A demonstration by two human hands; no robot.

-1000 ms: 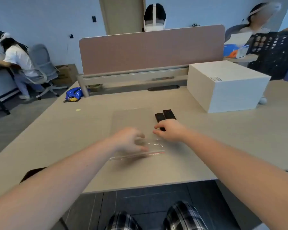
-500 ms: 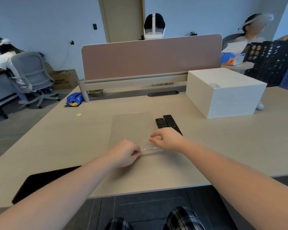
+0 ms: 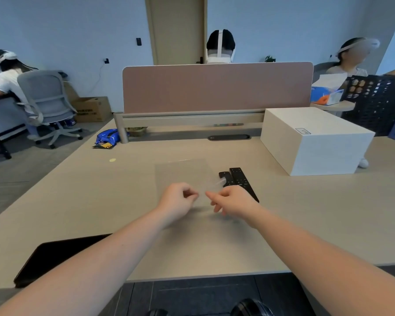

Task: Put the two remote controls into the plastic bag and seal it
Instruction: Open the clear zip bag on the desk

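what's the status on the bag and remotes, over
Left hand and right hand pinching plastic bag mouth. Two remote controls on desk, outside bag. Nothing blocking.

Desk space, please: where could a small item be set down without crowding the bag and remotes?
Bare patches: left of the clear plastic bag, toward the yellow dot; and right of the two black remote controls, below the white box. Crowded: between both hands at the bag.
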